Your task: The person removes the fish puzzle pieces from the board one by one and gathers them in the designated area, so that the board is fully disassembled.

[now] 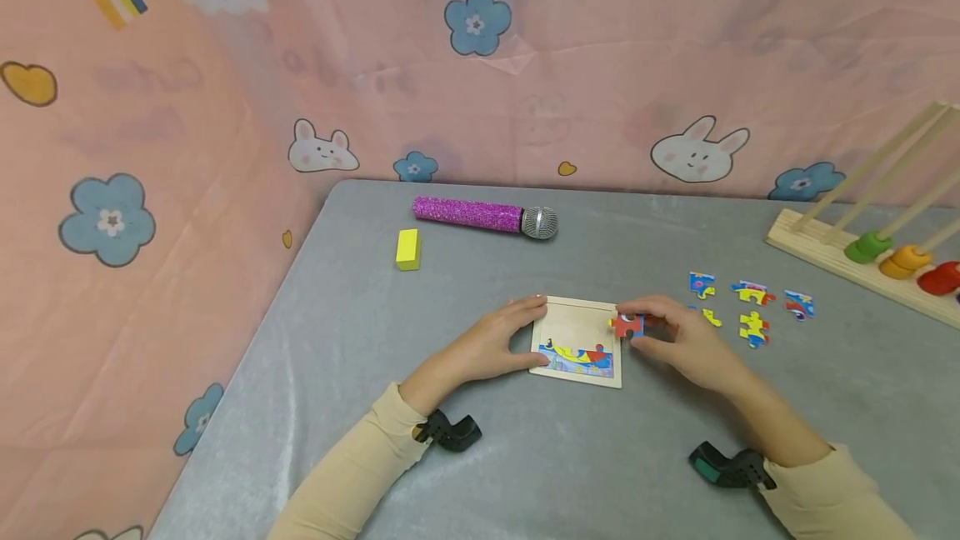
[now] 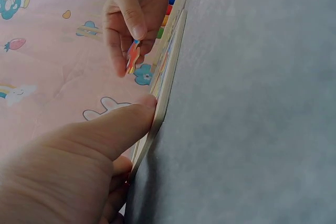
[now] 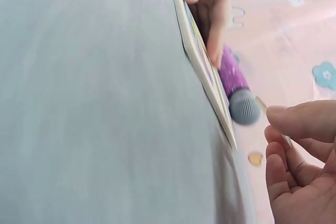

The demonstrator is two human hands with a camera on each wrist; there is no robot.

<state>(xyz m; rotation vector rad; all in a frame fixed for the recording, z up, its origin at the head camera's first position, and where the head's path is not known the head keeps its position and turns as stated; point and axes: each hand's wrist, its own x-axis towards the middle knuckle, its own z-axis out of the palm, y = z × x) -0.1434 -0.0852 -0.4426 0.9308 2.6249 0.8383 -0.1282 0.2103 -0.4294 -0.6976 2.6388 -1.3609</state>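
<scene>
Five loose pieces [image 1: 753, 329] lie on the grey bench [image 1: 570, 457], folks, bunched beyond the right hand [image 1: 690, 348], one of them partly hidden behind its fingers! And look at what that right hand has: a red puzzle piece [image 1: 630, 326] with a yellow tab, pinched between thumb and fingers, held just above the right edge of the wooden frame [image 1: 573, 323], not seated anywhere. Over on the other side, the left hand [image 1: 491, 344] grips the frame by its left edge, thumb near the lower corner, fingers at the upper one, and the frame lies flat on the bench. So what's the score? Along the bottom runs a strip of fitted pieces [image 1: 581, 358], blue with yellow and a red bit at the right; how many make it up, I can't tell from here. Everything above that strip is bare wood, so I'd call it roughly a third filled, with the middle and top left to go. One piece in the fingers, five on the bench: six to place, by my reckoning, and none of those six sits in the frame yet!
</scene>
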